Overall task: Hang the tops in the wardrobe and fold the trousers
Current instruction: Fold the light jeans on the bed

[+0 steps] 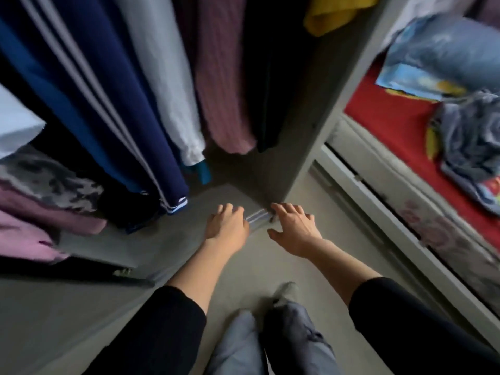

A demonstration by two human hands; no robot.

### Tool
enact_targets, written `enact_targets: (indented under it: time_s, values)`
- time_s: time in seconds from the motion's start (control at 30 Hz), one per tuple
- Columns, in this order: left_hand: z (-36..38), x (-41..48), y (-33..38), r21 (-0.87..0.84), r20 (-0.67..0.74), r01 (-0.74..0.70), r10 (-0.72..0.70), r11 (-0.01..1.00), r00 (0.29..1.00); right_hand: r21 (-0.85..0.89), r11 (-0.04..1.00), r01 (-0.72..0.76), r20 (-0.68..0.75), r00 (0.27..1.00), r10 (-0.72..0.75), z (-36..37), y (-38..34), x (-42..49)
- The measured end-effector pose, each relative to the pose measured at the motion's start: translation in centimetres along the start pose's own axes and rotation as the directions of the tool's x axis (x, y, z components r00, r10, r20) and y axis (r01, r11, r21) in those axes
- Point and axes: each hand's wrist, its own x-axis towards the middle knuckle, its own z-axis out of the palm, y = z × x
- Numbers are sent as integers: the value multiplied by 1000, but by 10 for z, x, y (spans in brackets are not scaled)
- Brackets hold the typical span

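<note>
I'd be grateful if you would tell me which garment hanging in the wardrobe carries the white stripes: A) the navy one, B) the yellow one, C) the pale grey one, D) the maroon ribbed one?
A: the white stripes run down the length of the navy garment, while the pale grey garment and the maroon ribbed garment beside it show no stripes.

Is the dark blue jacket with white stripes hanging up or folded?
Hanging up. The striped jacket drops straight down in the wardrobe, its hem loose, beside a pale top.
</note>
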Motion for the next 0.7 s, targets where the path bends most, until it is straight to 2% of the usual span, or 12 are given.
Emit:
enact_targets:
  time_s: [0.17, 0.37, 0.7]
  values:
    - [-20, 19, 115, 120, 84, -229, 220, 966, 972, 70, 979, -190, -93, 976, 196, -50, 84, -41]
    - [-8, 46, 281, 195, 142, -473, 453, 859, 880, 183, 909, -374, -159, 901, 403, -93, 212, -80]
    - [64, 54, 553, 228, 232, -647, 604, 728, 762, 252, 780, -574, -166, 768, 619, -132, 458, -169]
